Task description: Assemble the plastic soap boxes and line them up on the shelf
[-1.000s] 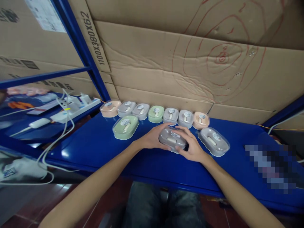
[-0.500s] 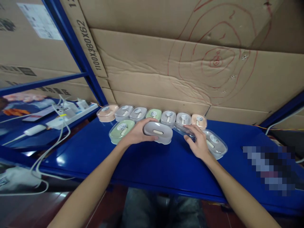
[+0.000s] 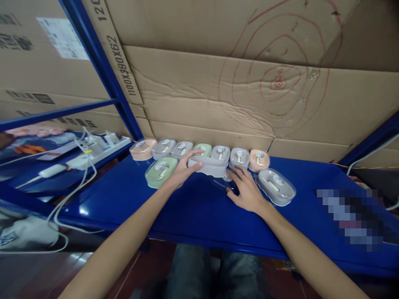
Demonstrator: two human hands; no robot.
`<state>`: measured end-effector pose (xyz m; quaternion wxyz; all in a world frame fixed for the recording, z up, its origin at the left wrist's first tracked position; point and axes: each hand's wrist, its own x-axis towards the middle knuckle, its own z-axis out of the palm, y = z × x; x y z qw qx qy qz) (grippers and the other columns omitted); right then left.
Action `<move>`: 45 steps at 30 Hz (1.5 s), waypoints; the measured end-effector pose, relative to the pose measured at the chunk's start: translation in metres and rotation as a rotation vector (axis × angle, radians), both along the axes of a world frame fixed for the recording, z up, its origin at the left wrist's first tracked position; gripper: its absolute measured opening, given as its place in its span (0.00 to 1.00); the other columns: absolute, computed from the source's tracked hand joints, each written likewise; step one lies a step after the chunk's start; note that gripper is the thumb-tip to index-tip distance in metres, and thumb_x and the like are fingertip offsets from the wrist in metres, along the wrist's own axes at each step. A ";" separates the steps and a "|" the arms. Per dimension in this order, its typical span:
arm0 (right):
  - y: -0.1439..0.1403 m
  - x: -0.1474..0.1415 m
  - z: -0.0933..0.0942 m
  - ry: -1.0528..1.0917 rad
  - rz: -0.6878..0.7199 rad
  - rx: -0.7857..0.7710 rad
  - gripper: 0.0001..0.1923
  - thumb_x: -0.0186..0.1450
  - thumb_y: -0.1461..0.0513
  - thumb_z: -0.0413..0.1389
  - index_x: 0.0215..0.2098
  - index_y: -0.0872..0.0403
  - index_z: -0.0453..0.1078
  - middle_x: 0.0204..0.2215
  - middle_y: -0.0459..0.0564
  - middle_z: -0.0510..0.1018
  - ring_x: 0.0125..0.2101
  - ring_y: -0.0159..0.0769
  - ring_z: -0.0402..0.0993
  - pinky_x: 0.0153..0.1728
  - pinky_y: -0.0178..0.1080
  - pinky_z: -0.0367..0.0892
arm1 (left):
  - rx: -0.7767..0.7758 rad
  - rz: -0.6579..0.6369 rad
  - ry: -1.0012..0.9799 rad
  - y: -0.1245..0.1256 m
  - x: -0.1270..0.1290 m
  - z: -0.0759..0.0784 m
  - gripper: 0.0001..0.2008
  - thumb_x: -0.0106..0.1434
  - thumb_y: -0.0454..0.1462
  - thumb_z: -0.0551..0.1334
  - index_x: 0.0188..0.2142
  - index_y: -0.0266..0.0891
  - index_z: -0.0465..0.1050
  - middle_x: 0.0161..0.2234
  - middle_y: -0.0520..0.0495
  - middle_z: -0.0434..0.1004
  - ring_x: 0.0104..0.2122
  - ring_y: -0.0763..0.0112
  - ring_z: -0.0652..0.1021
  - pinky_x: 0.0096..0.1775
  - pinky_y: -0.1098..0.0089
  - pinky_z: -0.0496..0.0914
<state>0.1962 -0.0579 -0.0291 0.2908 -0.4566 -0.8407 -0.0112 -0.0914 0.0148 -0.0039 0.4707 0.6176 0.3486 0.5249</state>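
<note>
The left hand (image 3: 183, 169) has its grip around one end of the grey box (image 3: 209, 167), which extends rightward, long axis crosswise, above the bench (image 3: 187, 214); the right hand (image 3: 247, 190), nearer the clear lid (image 3: 220, 182), holds it just below the box.

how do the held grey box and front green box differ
The grey box is held in the left hand; the front green box rests on the table. The green box wears a clear lid with a round label; the grey box has no lid on it. Both have rounded corners.
</note>
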 end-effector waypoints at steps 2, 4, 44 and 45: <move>0.001 0.001 0.001 0.187 0.002 0.026 0.29 0.76 0.55 0.55 0.73 0.52 0.66 0.68 0.64 0.73 0.70 0.60 0.66 0.70 0.67 0.64 | 0.006 -0.043 0.052 -0.003 0.002 0.000 0.37 0.57 0.54 0.79 0.61 0.42 0.78 0.51 0.41 0.82 0.45 0.58 0.81 0.46 0.65 0.75; -0.001 0.000 0.004 0.360 0.044 0.035 0.29 0.78 0.51 0.54 0.74 0.48 0.62 0.68 0.61 0.73 0.68 0.57 0.70 0.68 0.64 0.67 | 0.016 -0.090 0.102 -0.007 0.006 0.000 0.38 0.57 0.55 0.79 0.62 0.42 0.77 0.52 0.42 0.81 0.46 0.57 0.81 0.46 0.64 0.75; -0.034 -0.011 0.022 0.556 -0.040 0.190 0.24 0.75 0.50 0.58 0.66 0.47 0.74 0.64 0.60 0.77 0.65 0.60 0.74 0.66 0.65 0.70 | 0.062 0.225 -0.319 0.001 -0.003 0.018 0.28 0.60 0.59 0.75 0.44 0.44 0.72 0.39 0.48 0.79 0.34 0.66 0.80 0.44 0.61 0.76; -0.037 -0.012 0.021 0.537 -0.019 0.196 0.25 0.75 0.51 0.59 0.67 0.47 0.72 0.64 0.61 0.77 0.65 0.60 0.74 0.66 0.65 0.71 | 0.077 0.276 -0.324 0.004 -0.006 0.019 0.27 0.61 0.60 0.74 0.44 0.45 0.71 0.39 0.49 0.78 0.33 0.66 0.79 0.43 0.60 0.75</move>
